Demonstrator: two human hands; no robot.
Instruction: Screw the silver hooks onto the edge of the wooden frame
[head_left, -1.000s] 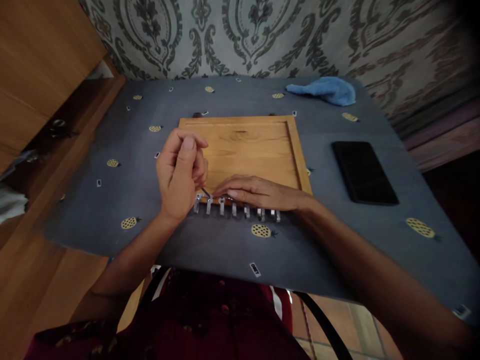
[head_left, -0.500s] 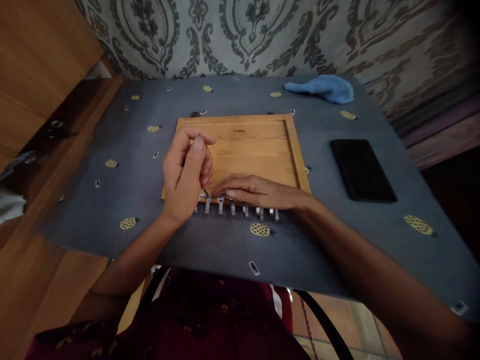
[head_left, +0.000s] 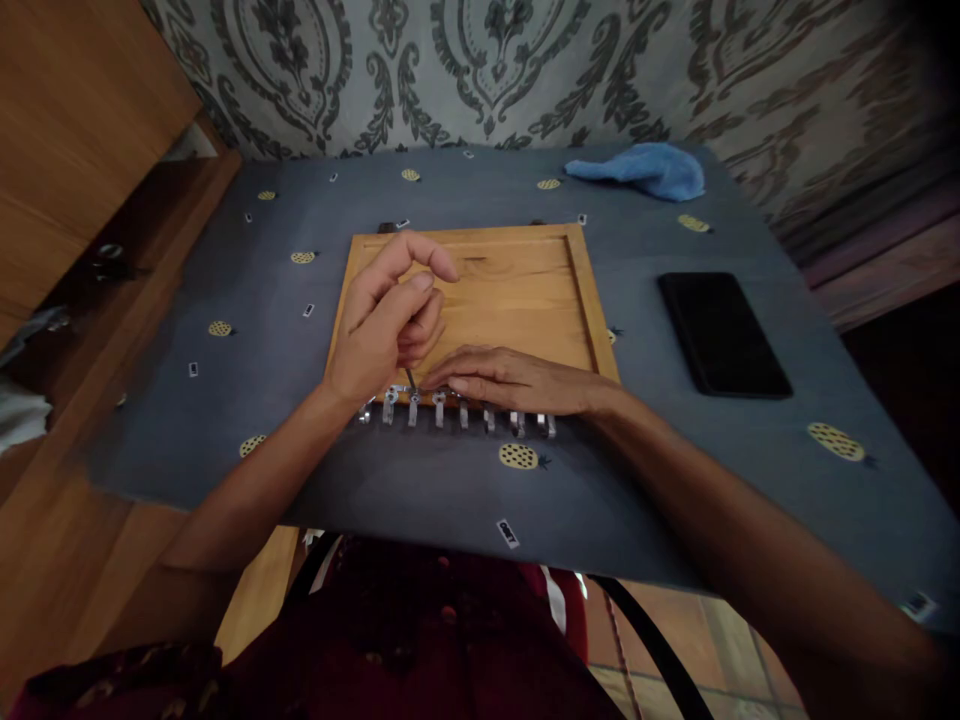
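A shallow wooden tray or framed board [head_left: 525,290] lies on the table in front of me. Along its near edge runs a row of several metal hooks [head_left: 439,408], jutting toward me. My left hand [head_left: 394,315] is closed above the tray's near left part, around what looks like a screwdriver [head_left: 411,379]. Only its thin dark shaft shows, pointing down at one of the hooks; the handle is hidden in the fist. My right hand [head_left: 517,382] rests flat on the near edge, fingers stretched left beside the shaft's tip, covering part of the hook row.
A black phone [head_left: 724,335] lies to the right on the dark, pineapple-patterned tablecloth [head_left: 420,480]. At the back right is a crumpled blue cloth [head_left: 645,172]. Patterned wall covering [head_left: 495,70] rises behind the table, and wooden furniture [head_left: 82,130] stands on the left.
My left hand has turned about the shaft, its knuckles rolling up and to the right and its wrist shifting slightly left. More hooks show at the left end. The right hand stays in place.
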